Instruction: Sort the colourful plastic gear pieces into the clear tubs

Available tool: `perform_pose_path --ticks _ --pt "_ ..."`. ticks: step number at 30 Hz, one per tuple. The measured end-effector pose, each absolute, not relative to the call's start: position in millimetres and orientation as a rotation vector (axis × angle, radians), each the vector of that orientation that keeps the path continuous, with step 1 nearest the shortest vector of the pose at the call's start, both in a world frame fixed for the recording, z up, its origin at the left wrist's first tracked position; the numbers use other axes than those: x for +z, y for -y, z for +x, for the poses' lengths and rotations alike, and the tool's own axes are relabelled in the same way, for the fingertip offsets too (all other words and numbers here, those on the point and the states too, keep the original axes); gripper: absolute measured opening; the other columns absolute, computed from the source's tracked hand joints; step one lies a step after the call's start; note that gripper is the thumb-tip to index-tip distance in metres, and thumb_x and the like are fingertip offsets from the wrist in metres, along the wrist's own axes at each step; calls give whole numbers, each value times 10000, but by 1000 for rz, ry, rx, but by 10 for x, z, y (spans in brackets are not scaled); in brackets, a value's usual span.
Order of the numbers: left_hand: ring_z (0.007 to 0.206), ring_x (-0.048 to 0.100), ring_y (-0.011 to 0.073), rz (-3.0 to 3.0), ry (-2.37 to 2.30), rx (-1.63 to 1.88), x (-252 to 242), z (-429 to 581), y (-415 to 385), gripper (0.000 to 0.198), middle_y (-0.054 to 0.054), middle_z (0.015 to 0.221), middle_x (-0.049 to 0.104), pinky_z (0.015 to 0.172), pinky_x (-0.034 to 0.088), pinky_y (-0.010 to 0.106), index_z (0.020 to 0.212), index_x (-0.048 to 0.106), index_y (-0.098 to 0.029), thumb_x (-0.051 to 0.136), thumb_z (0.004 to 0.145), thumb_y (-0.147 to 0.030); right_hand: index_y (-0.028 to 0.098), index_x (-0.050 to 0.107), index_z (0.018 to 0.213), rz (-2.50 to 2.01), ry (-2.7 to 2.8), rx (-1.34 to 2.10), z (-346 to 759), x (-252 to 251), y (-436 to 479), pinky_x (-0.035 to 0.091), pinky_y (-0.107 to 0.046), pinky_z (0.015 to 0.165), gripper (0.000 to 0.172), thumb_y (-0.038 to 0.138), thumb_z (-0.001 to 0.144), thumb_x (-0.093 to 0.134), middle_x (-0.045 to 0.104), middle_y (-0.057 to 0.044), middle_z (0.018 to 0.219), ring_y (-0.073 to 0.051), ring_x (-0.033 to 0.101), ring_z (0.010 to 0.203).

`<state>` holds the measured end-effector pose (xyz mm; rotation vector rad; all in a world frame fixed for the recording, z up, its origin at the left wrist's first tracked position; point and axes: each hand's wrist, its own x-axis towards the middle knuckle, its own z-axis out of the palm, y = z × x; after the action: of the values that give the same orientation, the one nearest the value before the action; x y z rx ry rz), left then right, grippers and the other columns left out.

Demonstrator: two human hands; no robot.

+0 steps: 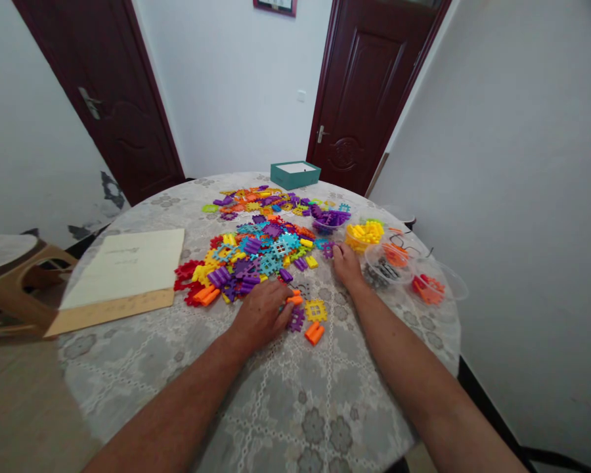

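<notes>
A large heap of plastic building blocks [256,246] in purple, blue, red, yellow and orange lies on the table. At the heap's near edge my left hand [263,312] is closed, with an orange tube-shaped block [295,299] between its thumb and fingers. Close by on the cloth are a yellow square window block [316,310], a purple notched block [296,320] and an orange double-tube block [314,333]. My right hand [347,265] is closed beside a purple notched block [328,249]; what its curled fingers hold, if anything, is hidden.
Clear tubs of sorted blocks stand at the right: a purple-filled tub [329,226], a yellow-filled tub [359,246] and a grey-filled tub [381,279]. Loose blocks [263,197] and a green box [295,176] lie farther back. A paper-covered board [123,269] is at left.
</notes>
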<state>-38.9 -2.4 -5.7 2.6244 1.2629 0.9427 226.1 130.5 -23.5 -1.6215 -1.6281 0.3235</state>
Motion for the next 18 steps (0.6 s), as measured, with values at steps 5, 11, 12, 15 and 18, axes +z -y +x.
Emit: perform_pose_path --ticks 5,11,12,15,18 --pt "941 691 205 2239 -1415 1206 -16 -413 2 316 92 1124 727 900 544 370 1292 597 -189 547 1004 -309 194 656 1009 -1156 1506 1060 1952 -27 -1074 436 -253 526 347 504 855 642 598 39 657 -138 532 531" --pt "917 714 215 1918 -1536 1157 110 -441 -11 373 56 1091 758 858 540 347 1284 647 -218 564 983 -422 201 681 973 -836 1838 1328 1451 149 -665 441 -237 555 270 463 917 651 639 28 699 -122 554 576" --pt "906 712 218 1898 -1558 1146 122 -447 -16 333 46 1053 762 838 535 342 1219 677 -223 546 988 -424 203 686 956 -855 1882 1238 1424 146 -650 456 -245 586 266 458 950 612 646 21 711 -129 568 606" --pt "869 704 228 1812 -1649 1134 139 -464 -38 298 40 977 759 790 526 338 1114 699 -217 525 987 -423 209 700 988 -1059 1925 727 1454 68 -721 509 -291 769 253 396 1007 530 706 -27 891 -172 637 811" --pt "976 697 252 1778 -1712 1153 137 -467 -59 301 63 1063 751 866 526 368 1152 681 -208 521 980 -397 203 683 1141 -1362 1995 296 1555 -58 -855 492 -338 953 233 323 1004 537 696 -101 1156 -228 629 1079"
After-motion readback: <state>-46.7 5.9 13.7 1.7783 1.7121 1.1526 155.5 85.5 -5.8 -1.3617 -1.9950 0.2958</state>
